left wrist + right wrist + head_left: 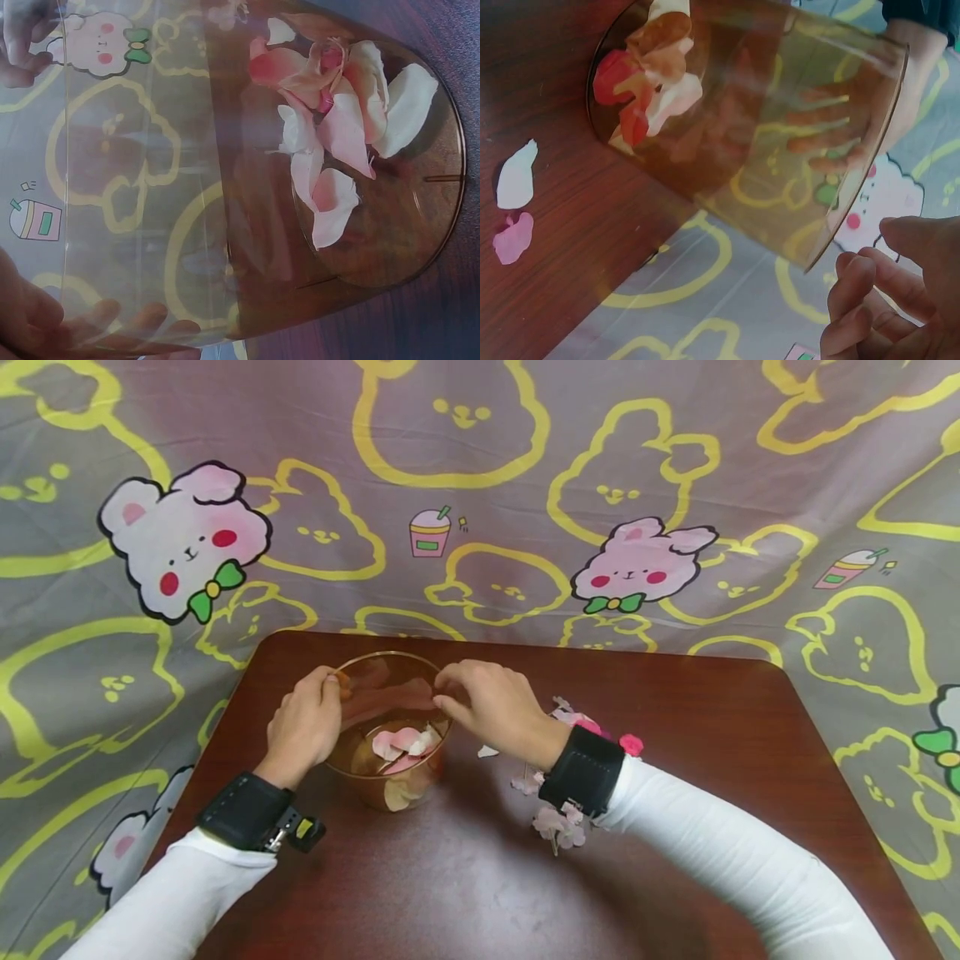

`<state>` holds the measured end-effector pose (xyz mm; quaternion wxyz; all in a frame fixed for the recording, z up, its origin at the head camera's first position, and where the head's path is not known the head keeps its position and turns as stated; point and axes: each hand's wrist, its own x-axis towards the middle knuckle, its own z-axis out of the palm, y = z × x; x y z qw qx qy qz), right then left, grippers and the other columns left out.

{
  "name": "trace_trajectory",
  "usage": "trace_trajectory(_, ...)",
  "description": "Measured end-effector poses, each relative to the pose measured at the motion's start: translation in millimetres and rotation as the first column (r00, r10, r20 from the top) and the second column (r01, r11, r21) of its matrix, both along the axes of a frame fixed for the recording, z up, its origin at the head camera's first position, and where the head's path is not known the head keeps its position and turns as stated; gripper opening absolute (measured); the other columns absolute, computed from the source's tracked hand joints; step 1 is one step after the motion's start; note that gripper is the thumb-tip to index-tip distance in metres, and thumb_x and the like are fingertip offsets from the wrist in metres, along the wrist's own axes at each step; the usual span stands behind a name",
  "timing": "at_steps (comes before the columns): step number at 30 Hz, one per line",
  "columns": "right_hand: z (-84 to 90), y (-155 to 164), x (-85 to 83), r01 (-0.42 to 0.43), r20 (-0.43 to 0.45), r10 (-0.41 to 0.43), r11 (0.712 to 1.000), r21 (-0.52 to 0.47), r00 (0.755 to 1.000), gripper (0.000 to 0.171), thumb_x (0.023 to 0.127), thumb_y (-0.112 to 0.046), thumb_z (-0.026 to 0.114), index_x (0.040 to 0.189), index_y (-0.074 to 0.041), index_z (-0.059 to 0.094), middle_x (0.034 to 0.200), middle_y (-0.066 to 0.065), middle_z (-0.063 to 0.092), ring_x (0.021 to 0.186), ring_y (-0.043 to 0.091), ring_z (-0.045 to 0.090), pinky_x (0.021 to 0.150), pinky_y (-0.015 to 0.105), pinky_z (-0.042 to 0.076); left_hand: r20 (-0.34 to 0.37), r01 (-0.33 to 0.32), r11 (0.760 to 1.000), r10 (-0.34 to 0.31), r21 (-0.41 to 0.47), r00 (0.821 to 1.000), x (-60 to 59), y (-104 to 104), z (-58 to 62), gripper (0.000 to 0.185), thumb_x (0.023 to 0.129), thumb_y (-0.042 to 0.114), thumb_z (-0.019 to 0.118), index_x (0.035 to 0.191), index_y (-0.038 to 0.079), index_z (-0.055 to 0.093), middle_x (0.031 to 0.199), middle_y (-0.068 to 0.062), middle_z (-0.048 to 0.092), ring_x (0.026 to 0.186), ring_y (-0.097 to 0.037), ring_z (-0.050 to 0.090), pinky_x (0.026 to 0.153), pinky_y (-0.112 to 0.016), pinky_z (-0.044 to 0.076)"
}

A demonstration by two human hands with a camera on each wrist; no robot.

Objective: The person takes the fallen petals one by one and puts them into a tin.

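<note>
Amber container with petals: left hand grips ten o'clock, fingers spread; right hand, empty fingers loosely curled at two, might bump and tip it.

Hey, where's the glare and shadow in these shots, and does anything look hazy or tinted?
Head view: pale glare on the table, a dark shadow below the right sleeve; left wrist view: hazy through the container, with faint streaks on its wall; right wrist view: some petals behind that wall look amber.
</note>
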<state>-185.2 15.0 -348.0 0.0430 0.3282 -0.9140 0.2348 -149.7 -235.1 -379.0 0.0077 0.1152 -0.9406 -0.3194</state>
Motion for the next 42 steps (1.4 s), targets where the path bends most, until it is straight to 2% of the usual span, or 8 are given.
trace_trajectory(3, 0.0, 5.1, -6.0, 0.036, 0.024, -0.035, 0.999, -0.022, 0.999, 0.018, 0.096, -0.027, 0.07, 0.111, -0.017, 0.073, 0.105, -0.002, 0.076, 0.094, 0.016, 0.071, 0.072, 0.039, 0.055, 0.002, -0.004, 1.0, 0.004, 0.002, 1.0, -0.1, 0.0, -0.5, 0.051, 0.109, 0.037, 0.017, 0.13, 0.013, 0.057, 0.131, -0.016, 0.066, 0.121, -0.05, 0.058, 0.088, -0.065, 0.043)
trace_trajectory(9, -9.0, 17.2, -17.1, 0.09, 0.082, -0.085, 0.994, -0.063, 0.993, 0.021, 0.097, -0.028, 0.068, 0.113, -0.016, 0.073, 0.108, -0.001, 0.076, 0.081, 0.017, 0.066, 0.063, 0.034, 0.048, -0.008, -0.005, 1.0, 0.005, 0.002, 1.0, -0.2, -0.2, -1.3, 0.051, 0.109, 0.037, 0.017, 0.128, 0.014, 0.058, 0.13, -0.014, 0.067, 0.121, -0.049, 0.059, 0.088, -0.065, 0.042)
trace_trajectory(14, -20.9, 26.6, -24.1, 0.125, 0.117, -0.117, 0.99, -0.058, 0.986, 0.023, 0.098, -0.03, 0.065, 0.114, -0.015, 0.073, 0.112, -0.001, 0.075, 0.085, 0.019, 0.067, 0.066, 0.037, 0.051, -0.014, -0.005, 1.0, 0.005, 0.002, 1.0, 0.2, -0.1, -0.8, 0.051, 0.11, 0.037, 0.017, 0.129, 0.013, 0.058, 0.129, -0.015, 0.068, 0.12, -0.049, 0.059, 0.087, -0.064, 0.043)
trace_trajectory(18, -29.9, 32.7, -28.2, 0.149, 0.154, -0.142, 0.988, -0.035, 0.978, 0.021, 0.098, -0.028, 0.065, 0.114, -0.015, 0.072, 0.112, -0.001, 0.075, 0.09, 0.019, 0.068, 0.071, 0.04, 0.053, -0.003, -0.003, 1.0, 0.003, -0.004, 1.0, 0.5, -0.1, 0.4, 0.052, 0.11, 0.038, 0.017, 0.131, 0.013, 0.057, 0.131, -0.016, 0.067, 0.12, -0.05, 0.059, 0.088, -0.064, 0.043)
trace_trajectory(24, -49.3, 34.0, -29.3, 0.139, 0.205, -0.142, 0.99, 0.029, 0.968, 0.019, 0.096, -0.023, 0.068, 0.112, -0.013, 0.073, 0.104, 0.002, 0.075, 0.085, 0.018, 0.065, 0.065, 0.034, 0.05, 0.005, -0.004, 1.0, 0.004, -0.007, 1.0, 0.5, -0.2, 0.3, 0.052, 0.11, 0.037, 0.017, 0.133, 0.013, 0.056, 0.133, -0.017, 0.065, 0.12, -0.05, 0.059, 0.087, -0.064, 0.043)
trace_trajectory(31, -68.3, 30.7, -28.1, 0.13, 0.25, -0.151, 0.987, 0.098, 0.956, 0.019, 0.095, -0.021, 0.071, 0.111, -0.012, 0.074, 0.105, 0.004, 0.076, 0.093, 0.02, 0.07, 0.07, 0.035, 0.055, 0.004, -0.01, 1.0, 0.01, -0.014, 1.0, 0.3, 0.3, 0.9, 0.051, 0.11, 0.037, 0.019, 0.136, 0.012, 0.054, 0.136, -0.022, 0.062, 0.12, -0.052, 0.058, 0.086, -0.066, 0.043)
trace_trajectory(36, -81.2, 29.1, -28.2, 0.128, 0.226, -0.16, 0.981, 0.147, 0.961, 0.018, 0.094, -0.025, 0.072, 0.107, -0.013, 0.075, 0.095, 0.002, 0.075, 0.083, 0.018, 0.069, 0.063, 0.034, 0.05, 0.009, -0.013, 1.0, 0.014, -0.015, 1.0, -0.1, 0.1, 0.5, 0.051, 0.11, 0.037, 0.019, 0.137, 0.012, 0.053, 0.136, -0.022, 0.061, 0.12, -0.053, 0.058, 0.087, -0.067, 0.043)
trace_trajectory(42, -96.5, 29.3, -28.2, 0.119, 0.205, -0.161, 0.971, 0.206, 0.965, 0.019, 0.093, -0.028, 0.072, 0.105, -0.013, 0.074, 0.086, 0.001, 0.073, 0.079, 0.018, 0.069, 0.062, 0.036, 0.05, 0.016, -0.017, 1.0, 0.017, -0.016, 1.0, -1.0, 0.3, 0.2, 0.051, 0.11, 0.038, 0.018, 0.136, 0.014, 0.054, 0.137, -0.02, 0.062, 0.121, -0.052, 0.057, 0.088, -0.067, 0.043)
